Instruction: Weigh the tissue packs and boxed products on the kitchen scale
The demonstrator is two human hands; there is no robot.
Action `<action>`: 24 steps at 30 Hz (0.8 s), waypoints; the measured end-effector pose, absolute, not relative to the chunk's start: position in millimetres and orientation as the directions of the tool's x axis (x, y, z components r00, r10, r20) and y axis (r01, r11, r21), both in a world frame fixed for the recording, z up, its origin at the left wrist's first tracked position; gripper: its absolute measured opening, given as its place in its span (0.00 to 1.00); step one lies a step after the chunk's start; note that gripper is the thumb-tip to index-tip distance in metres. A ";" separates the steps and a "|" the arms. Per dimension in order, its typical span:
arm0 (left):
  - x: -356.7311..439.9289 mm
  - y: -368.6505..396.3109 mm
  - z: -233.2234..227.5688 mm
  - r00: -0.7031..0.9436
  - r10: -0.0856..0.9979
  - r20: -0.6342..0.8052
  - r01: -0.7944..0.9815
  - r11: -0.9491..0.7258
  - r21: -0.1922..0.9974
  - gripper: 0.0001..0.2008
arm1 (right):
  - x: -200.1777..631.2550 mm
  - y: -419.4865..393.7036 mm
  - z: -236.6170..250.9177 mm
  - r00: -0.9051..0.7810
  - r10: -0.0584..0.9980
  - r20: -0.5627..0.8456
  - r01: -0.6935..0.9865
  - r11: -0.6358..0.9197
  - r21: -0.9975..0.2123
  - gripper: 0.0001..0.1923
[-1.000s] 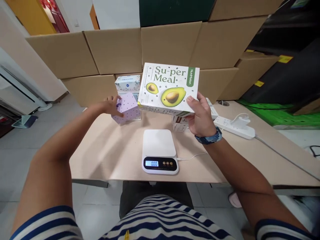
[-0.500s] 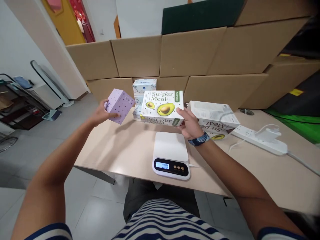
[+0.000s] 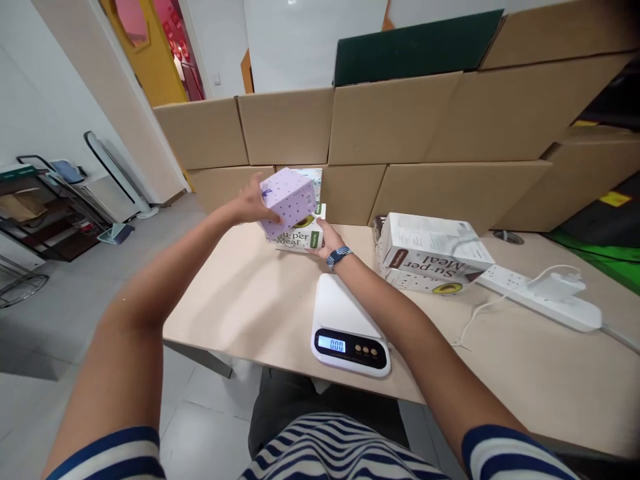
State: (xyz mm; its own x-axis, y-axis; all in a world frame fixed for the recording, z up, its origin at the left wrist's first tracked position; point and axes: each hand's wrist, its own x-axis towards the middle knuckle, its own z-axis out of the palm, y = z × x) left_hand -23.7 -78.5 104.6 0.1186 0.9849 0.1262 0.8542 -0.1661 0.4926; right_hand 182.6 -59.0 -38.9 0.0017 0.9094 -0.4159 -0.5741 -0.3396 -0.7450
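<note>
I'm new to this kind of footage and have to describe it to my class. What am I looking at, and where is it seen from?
There is no machine here: these are a person's two bare hands, seen from a camera worn on the head, looking forward and down. That is why the striped shirt shows at the bottom.

The left hand holds a purple box with dark spots. The right hand grips the right end of a white box, partly hidden behind the purple one; whether the boxes touch is hard to tell.

On the table sits a scale reading 0.00, its platform partly covered by the right forearm. To its right are more printed boxes and a power strip. Cardboard boxes stand behind.
</note>
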 end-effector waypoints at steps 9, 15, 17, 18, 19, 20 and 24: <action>5.3 -28.4 110.0 0.311 0.950 -0.016 0.931 -0.301 0.207 0.63 | 201.7 -53.2 -49.1 -0.073 0.881 -0.467 -0.607 -0.411 -0.681 0.20; -16.6 11.7 103.6 0.396 0.913 0.100 0.853 -0.406 0.328 0.51 | 205.3 -59.1 -46.7 -0.064 0.878 -0.474 -0.617 -0.408 -0.673 0.19; -24.5 11.2 99.9 0.422 0.898 0.122 0.863 -0.439 0.251 0.51 | 204.2 -63.2 -44.1 -0.059 0.874 -0.483 -0.604 -0.416 -0.680 0.18; -27.7 8.3 98.3 0.432 0.892 0.137 0.869 -0.452 0.203 0.51 | 204.2 -66.5 -42.4 -0.054 0.871 -0.488 -0.593 -0.421 -0.686 0.18; -30.5 3.9 96.9 0.440 0.884 0.159 0.872 -0.463 0.156 0.52 | 205.0 -71.0 -40.4 -0.048 0.869 -0.492 -0.580 -0.425 -0.695 0.17; -33.0 -1.9 95.4 0.444 0.876 0.189 0.875 -0.469 0.118 0.54 | 206.9 -77.1 -38.1 -0.039 0.869 -0.493 -0.567 -0.426 -0.706 0.17; -40.5 -43.8 81.1 0.414 0.829 0.376 0.875 -0.476 0.086 0.57 | 232.5 -116.4 -26.8 0.001 0.894 -0.448 -0.542 -0.376 -0.751 0.16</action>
